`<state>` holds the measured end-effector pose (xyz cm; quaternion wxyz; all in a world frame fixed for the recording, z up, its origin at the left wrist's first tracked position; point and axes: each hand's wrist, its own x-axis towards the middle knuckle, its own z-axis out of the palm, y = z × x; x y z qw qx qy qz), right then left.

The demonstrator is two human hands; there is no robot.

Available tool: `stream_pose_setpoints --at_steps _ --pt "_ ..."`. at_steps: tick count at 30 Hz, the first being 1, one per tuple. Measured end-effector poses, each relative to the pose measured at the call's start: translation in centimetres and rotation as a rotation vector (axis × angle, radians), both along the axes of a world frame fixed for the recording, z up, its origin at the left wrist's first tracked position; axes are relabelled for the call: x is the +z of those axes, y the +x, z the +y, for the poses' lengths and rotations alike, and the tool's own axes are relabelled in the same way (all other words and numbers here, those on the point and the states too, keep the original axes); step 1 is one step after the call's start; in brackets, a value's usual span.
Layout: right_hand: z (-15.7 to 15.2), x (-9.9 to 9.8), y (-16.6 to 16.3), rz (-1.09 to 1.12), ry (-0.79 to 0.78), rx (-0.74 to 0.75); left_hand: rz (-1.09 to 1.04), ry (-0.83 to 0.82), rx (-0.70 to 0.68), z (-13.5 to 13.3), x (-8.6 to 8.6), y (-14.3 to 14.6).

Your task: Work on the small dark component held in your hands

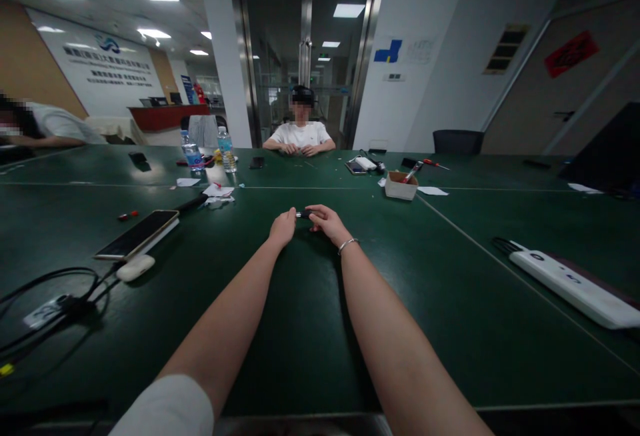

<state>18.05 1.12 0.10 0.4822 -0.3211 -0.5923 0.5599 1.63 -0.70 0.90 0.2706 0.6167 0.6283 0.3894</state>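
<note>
Both arms reach forward over the green table [320,329]. Between my fingertips is a small black and silver piece [303,214], about the size of a USB stick; its exact kind is too small to make out. My left hand [284,228] pinches it at the silvery end. On the black end, the thumb and fingers of my right hand [327,223] are closed. A silver bracelet [349,245] circles my right wrist. The piece is held a little above the tabletop, and the fingers partly cover it.
To the left lie a phone [137,235], a white earbud case [136,268] and black cables [55,306]. A small box [401,186] stands ahead right, a white power strip [575,286] farther right. Bottles [226,149] stand far left. Across the table sits a person [300,135].
</note>
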Motion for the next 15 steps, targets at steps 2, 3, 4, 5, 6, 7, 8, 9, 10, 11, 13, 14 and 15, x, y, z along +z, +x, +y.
stream_pose_setpoints --at_steps 2,3,4,5,6,7,8,9,10,11,13,14,15 --pt "-0.1 0.0 0.0 0.004 0.016 0.008 -0.024 -0.022 -0.011 0.4 -0.2 -0.2" --pt "-0.1 0.1 0.0 0.003 0.028 0.011 -0.043 -0.03 -0.018 0.5 -0.2 -0.2" --pt "-0.2 0.1 0.1 0.001 0.04 0.013 -0.065 -0.04 -0.028 0.7 -0.3 -0.3" --pt "-0.3 0.1 0.1 -0.001 0.049 0.014 -0.089 -0.052 -0.036 0.9 -0.3 -0.4" --pt "-0.4 0.2 0.1 -0.004 0.055 0.015 -0.111 -0.067 -0.043 1.1 -0.3 -0.4" --pt "-0.4 0.2 0.1 -0.005 0.057 0.012 -0.129 -0.082 -0.047 1.2 -0.3 -0.4" --pt "-0.5 0.2 0.1 -0.004 0.056 0.007 -0.143 -0.092 -0.049 1.3 -0.3 -0.4" --pt "-0.5 0.3 0.1 -0.003 0.054 0.0 -0.151 -0.095 -0.052 1.3 -0.4 -0.4" --pt "-0.5 0.3 0.0 -0.003 0.052 -0.012 -0.154 -0.087 -0.054 1.3 -0.4 -0.4" --pt "-0.5 0.2 0.0 -0.004 0.048 -0.026 -0.15 -0.07 -0.057 1.2 -0.5 -0.4" --pt "-0.3 0.2 -0.1 -0.013 0.033 -0.056 -0.13 -0.013 -0.072 0.8 -0.5 -0.3" --pt "-0.2 0.1 -0.1 -0.019 0.021 -0.071 -0.117 0.021 -0.084 0.6 -0.6 -0.3" --pt "-0.2 0.1 -0.2 -0.022 0.009 -0.088 -0.105 0.054 -0.099 0.3 -0.5 -0.3"
